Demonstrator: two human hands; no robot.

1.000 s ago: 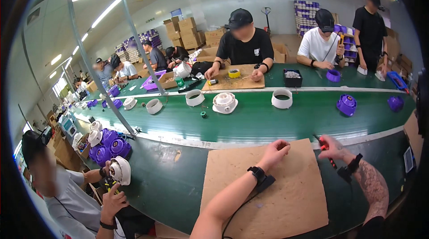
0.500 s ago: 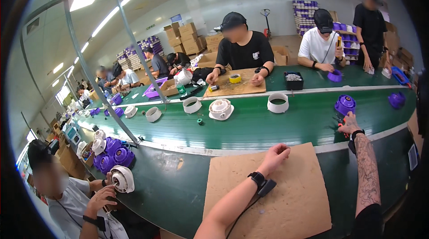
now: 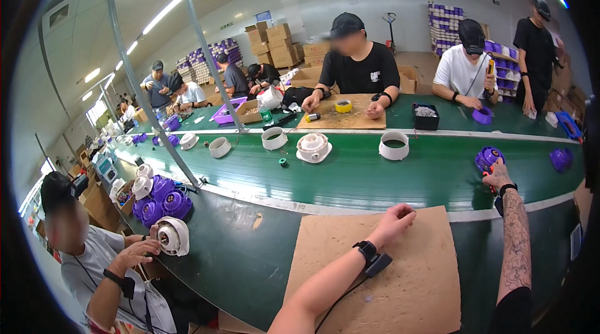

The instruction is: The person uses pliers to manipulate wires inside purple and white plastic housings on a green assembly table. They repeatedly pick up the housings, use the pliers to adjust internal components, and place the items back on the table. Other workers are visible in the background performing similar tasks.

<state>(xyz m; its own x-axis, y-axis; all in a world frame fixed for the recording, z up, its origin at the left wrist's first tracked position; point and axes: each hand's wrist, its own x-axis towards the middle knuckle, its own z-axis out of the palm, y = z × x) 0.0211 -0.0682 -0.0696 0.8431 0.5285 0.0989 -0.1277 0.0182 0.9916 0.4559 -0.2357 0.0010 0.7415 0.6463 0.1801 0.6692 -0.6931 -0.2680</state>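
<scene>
My left hand [image 3: 395,221] hovers over the far part of a brown cardboard sheet [image 3: 400,284], its fingers loosely curled, and nothing shows in them. Stretched out over the green conveyor belt [image 3: 350,178], my right hand [image 3: 498,175] is closed around a red-handled tool [image 3: 487,177] that looks like pliers, mostly hidden by the hand. The fingertips of that hand meet the near side of a purple round housing [image 3: 487,158] on the belt. Whether they also grip the housing, I cannot tell.
White rings [image 3: 394,146] and a white housing [image 3: 313,148] ride on the belt. Another purple part [image 3: 561,159] lies at the far right. Purple housings [image 3: 164,199] are stacked at left beside a co-worker handling a white housing [image 3: 172,236]. A metal post [image 3: 156,109] slants up at left.
My right hand has moved forward with the red-handled tool, up to the purple housing, which now sits tilted. My left hand stays over the cardboard. The whole view has shifted slightly.
</scene>
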